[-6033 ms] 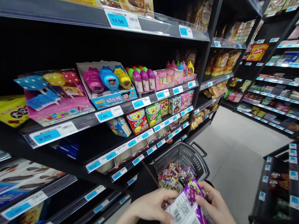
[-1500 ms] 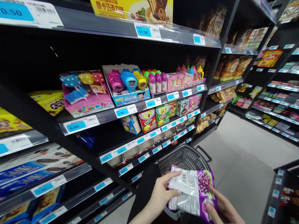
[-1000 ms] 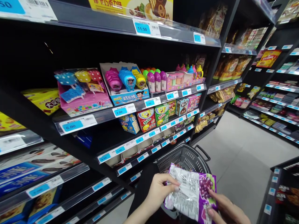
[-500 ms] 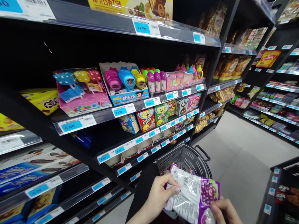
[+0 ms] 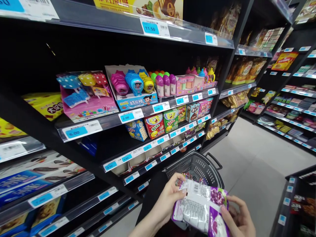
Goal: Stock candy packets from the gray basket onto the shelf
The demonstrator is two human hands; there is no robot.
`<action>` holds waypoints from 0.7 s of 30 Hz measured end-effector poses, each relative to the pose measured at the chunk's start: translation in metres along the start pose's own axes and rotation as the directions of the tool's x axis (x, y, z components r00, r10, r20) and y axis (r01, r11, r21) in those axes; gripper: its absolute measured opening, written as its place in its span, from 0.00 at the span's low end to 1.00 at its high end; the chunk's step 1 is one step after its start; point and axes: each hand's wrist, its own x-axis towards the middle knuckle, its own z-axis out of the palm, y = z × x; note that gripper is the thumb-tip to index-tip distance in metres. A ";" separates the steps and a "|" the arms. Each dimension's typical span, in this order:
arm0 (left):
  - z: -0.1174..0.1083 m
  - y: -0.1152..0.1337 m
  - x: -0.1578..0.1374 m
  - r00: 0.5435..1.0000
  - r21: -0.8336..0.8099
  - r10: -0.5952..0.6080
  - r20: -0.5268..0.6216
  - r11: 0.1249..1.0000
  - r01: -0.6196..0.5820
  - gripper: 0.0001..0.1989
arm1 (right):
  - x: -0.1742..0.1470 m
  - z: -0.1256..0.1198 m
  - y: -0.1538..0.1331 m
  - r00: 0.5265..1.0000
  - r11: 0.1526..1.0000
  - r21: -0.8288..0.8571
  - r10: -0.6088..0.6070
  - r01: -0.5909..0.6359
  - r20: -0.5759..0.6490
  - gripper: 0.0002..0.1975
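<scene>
In the head view, both hands hold a purple-and-white candy bag (image 5: pixel 197 205) with grapes pictured on it, its printed back turned up toward me. My left hand (image 5: pixel 170 194) pinches the bag's left edge between thumb and fingers. At the right edge, my right hand (image 5: pixel 238 215) grips it, thumb on top and the other fingers partly hidden behind. Just beyond and beneath the bag stands a dark grey shopping basket (image 5: pixel 197 164) with slotted walls. Several small wrapped items lie in it, largely covered by the bag and my left hand.
A black shelf rack (image 5: pixel 108 158) with price tags runs along the left. It carries a lollipop box (image 5: pixel 138 100), a pink toy-candy box (image 5: pixel 91 112), and small cartons (image 5: pixel 154 126). Grey floor (image 5: pixel 256 158) lies to the right, with a low display rack (image 5: pixel 286 200) at the lower right.
The bag has tilted and its seam now shows as a straight white band. My right hand has moved up along its right edge and grips more of it. The left hand has shifted slightly upward.
</scene>
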 end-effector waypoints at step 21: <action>-0.053 -0.056 0.061 0.996 0.889 0.005 -0.088 0.452 0.076 0.17 | 0.058 -0.021 0.037 0.962 0.582 -0.766 -0.151 0.274 0.229 0.18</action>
